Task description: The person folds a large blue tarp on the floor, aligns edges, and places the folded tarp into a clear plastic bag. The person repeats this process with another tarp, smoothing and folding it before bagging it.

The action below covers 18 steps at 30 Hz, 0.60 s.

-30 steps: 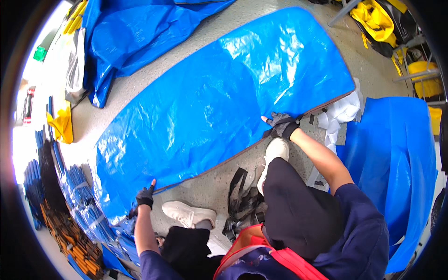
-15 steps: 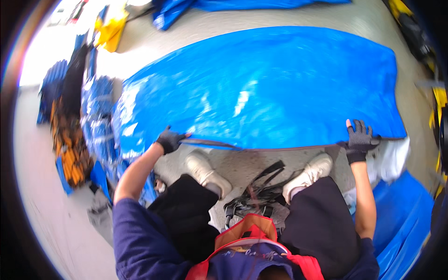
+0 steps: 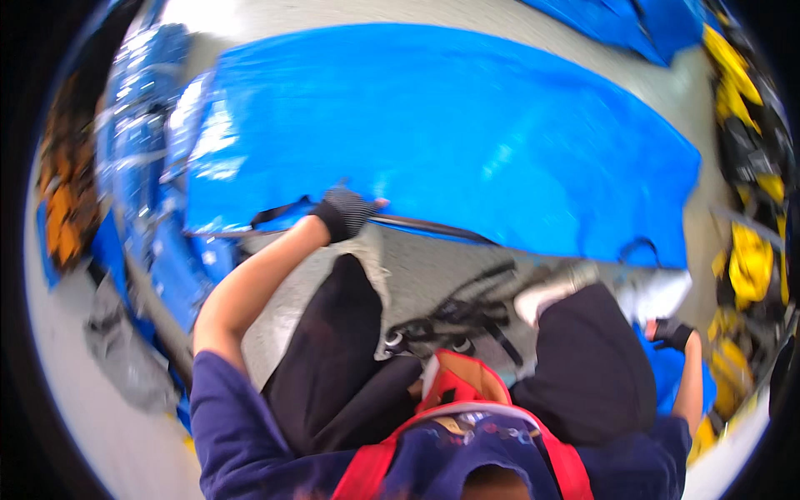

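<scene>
A large flat blue plastic piece (image 3: 433, 125), bag-like with dark edging and black strap loops, spreads on the floor before me. My left hand (image 3: 346, 212), in a dark half-finger glove, is closed on its near edge, beside a dark strip (image 3: 433, 227). Far to the right, my gloved right hand (image 3: 673, 333) is off that piece. It is low beside a second blue sheet (image 3: 667, 371) and a white plastic piece (image 3: 662, 292); blur hides how its fingers are set.
Black straps with buckles (image 3: 467, 312) lie between my feet. Wrapped blue bundles (image 3: 137, 150) and orange-brown pieces (image 3: 62, 221) line the left, with grey plastic (image 3: 125, 350) nearer. Yellow and black bags (image 3: 750, 262) stand along the right. More blue sheeting (image 3: 625, 25) lies beyond.
My right hand has let go of the blue piece's near edge and moved right and toward me. My left hand stays at the edge. The whole view has turned.
</scene>
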Each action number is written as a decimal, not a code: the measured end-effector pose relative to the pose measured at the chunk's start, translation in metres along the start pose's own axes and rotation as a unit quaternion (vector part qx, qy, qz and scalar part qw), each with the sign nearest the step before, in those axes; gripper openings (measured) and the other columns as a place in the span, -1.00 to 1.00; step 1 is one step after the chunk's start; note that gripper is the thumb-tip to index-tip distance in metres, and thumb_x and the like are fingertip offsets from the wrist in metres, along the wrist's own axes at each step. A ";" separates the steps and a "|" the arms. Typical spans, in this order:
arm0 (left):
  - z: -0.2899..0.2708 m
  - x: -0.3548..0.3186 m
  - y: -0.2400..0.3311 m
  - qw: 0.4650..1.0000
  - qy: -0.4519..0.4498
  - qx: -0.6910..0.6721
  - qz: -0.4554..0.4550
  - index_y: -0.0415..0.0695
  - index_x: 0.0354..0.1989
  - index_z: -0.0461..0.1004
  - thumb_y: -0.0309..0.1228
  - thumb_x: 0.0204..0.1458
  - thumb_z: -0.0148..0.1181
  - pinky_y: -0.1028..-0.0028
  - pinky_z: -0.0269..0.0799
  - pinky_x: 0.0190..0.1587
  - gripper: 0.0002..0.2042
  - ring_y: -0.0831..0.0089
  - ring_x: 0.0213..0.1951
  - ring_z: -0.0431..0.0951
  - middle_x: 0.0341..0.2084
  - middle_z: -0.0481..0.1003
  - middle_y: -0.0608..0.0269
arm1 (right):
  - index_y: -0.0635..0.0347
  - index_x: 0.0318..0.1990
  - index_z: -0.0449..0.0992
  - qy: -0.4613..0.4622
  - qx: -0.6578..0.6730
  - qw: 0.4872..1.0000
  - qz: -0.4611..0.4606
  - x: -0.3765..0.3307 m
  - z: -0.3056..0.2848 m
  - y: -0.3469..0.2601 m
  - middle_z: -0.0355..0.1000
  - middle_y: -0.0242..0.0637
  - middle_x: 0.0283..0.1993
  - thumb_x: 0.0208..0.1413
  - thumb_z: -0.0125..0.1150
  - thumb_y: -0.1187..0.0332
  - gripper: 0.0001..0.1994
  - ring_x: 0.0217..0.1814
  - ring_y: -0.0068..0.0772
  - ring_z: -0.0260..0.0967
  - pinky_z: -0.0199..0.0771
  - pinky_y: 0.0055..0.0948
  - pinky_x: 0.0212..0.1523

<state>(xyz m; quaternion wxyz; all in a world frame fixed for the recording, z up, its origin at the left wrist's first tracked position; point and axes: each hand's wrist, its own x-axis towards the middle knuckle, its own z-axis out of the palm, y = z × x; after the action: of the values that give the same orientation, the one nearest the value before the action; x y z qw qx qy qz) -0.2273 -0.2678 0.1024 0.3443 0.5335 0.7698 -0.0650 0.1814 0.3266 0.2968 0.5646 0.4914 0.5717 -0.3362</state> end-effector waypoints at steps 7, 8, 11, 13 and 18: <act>-0.038 0.006 0.004 0.996 0.029 0.067 0.045 0.10 0.13 0.32 -0.40 -0.05 -0.01 0.06 0.20 0.15 -0.53 0.20 -0.49 0.51 -0.67 0.42 0.18 | 0.22 0.11 0.30 0.420 -0.172 0.817 -0.356 0.022 0.107 -0.159 0.40 0.02 -0.09 -0.19 0.32 -0.04 -0.27 0.01 -0.02 0.35 0.29 -0.19 0.03; -0.055 0.009 0.010 0.998 -0.022 0.049 0.032 0.06 0.13 0.32 -0.37 -0.01 -0.05 0.04 0.20 0.14 -0.56 0.16 -0.39 0.55 -0.58 0.50 0.10 | 0.15 0.16 0.27 0.457 -0.264 0.749 -0.399 0.043 0.142 -0.198 0.33 0.00 0.02 -0.29 0.38 -0.05 -0.18 0.09 -0.01 0.28 0.20 -0.16 0.11; -0.046 0.007 0.000 0.995 0.027 0.059 0.080 0.02 0.16 0.29 -0.35 -0.01 -0.01 0.05 0.22 0.12 -0.53 0.11 -0.41 0.53 -0.57 0.49 0.07 | -0.01 0.23 0.19 0.509 -0.360 0.633 -0.459 0.122 0.205 -0.266 0.13 -0.16 0.28 0.04 0.07 0.28 -0.47 0.27 -0.05 0.11 0.00 0.06 0.23; -0.061 0.005 0.002 0.993 -0.038 0.062 0.089 -0.02 0.21 0.22 -0.32 0.00 0.00 0.09 0.21 0.13 -0.49 0.06 -0.40 0.51 -0.55 0.49 0.05 | 0.00 0.11 0.33 0.529 -0.328 0.616 -0.483 0.160 0.206 -0.263 0.30 -0.23 0.16 0.04 -0.03 0.34 -0.59 0.19 -0.10 0.23 0.07 0.00 0.19; -0.149 0.105 0.013 0.956 -0.233 -0.075 0.163 0.10 0.26 0.16 0.01 0.14 -0.17 0.06 -0.03 0.25 -0.47 -0.01 0.24 0.15 0.16 0.26 0.00 | 0.06 -0.06 0.44 0.479 -0.310 0.640 -0.515 0.130 0.190 -0.257 0.43 -0.26 0.01 0.03 -0.03 0.34 -0.70 0.04 -0.21 0.36 0.34 -0.20 -0.03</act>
<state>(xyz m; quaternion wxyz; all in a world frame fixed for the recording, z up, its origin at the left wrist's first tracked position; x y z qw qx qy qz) -0.3051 -0.1109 0.1559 0.5590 0.5944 0.5736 -0.0719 0.0145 0.0966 0.1006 0.0668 0.0060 0.9934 -0.0927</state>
